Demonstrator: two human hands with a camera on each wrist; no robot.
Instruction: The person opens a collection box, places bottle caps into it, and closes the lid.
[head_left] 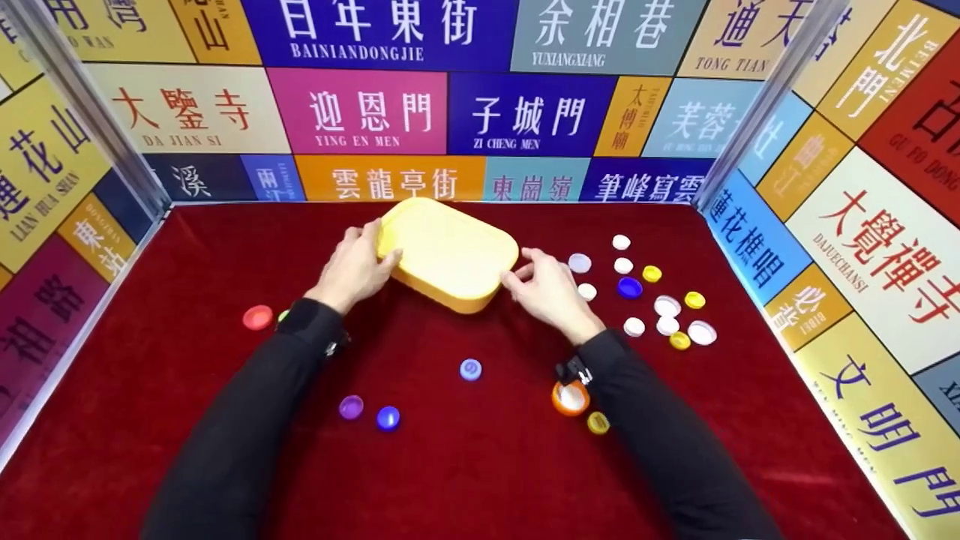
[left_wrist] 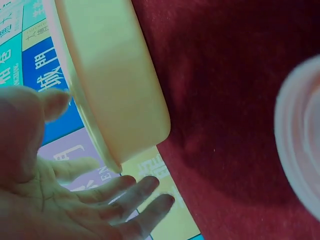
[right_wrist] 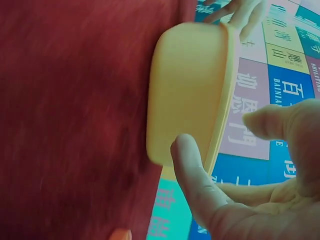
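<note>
A yellow rounded rectangular plastic box (head_left: 450,253) sits toward the back of the red cloth, set at a slant. My left hand (head_left: 355,266) is at its left end, thumb by the rim; in the left wrist view the fingers (left_wrist: 150,187) are spread and fairly straight. At the opposite end is my right hand (head_left: 550,289). The right wrist view has one fingertip (right_wrist: 186,145) right at the box wall (right_wrist: 192,90), while the thumb stands apart from the rim. Neither hand's fingers curl around the box.
Several white, yellow and blue bottle caps (head_left: 629,287) lie scattered on the right. A light blue cap (head_left: 471,369), purple cap (head_left: 351,407), blue cap (head_left: 388,418) and orange cap (head_left: 570,398) lie nearer. A red cap (head_left: 257,317) is left. Printed panels (head_left: 360,112) enclose the cloth.
</note>
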